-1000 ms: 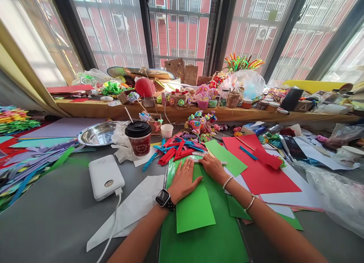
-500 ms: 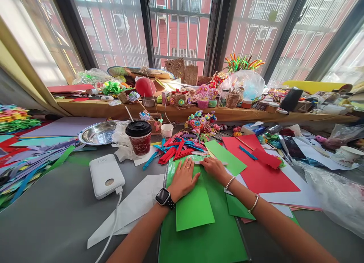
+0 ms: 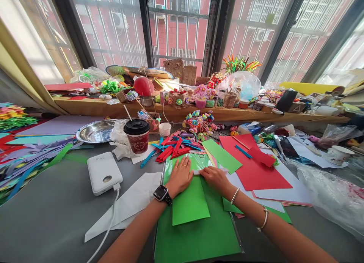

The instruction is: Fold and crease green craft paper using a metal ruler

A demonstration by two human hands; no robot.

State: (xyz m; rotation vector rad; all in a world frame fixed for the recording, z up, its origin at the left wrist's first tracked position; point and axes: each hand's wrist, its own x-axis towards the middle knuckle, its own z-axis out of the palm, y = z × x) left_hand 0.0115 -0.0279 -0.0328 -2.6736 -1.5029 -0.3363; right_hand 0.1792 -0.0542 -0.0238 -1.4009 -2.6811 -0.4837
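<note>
My left hand point(image 3: 180, 177) lies flat with fingers stretched out on a light green paper sheet point(image 3: 190, 203), pressing it down. It wears a ring and a black smartwatch point(image 3: 162, 193). My right hand point(image 3: 215, 177) rests at the sheet's upper right edge, fingers curled around a small white tool whose tip pokes out to the left. The sheet lies on a larger dark green sheet point(image 3: 199, 236) on the grey table point(image 3: 51, 217).
A white power bank point(image 3: 104, 173) with cable lies left, beside white paper point(image 3: 133, 202). Behind are a red lidded cup point(image 3: 137, 137), a metal bowl point(image 3: 96, 131), red and blue paper strips point(image 3: 173, 147), red paper point(image 3: 253, 168), and craft flowers point(image 3: 199, 122). Plastic wrap point(image 3: 332, 198) is right.
My right hand has slid down the sheet's right edge toward me. The left hand stays pressed on the paper. The view has shifted slightly.
</note>
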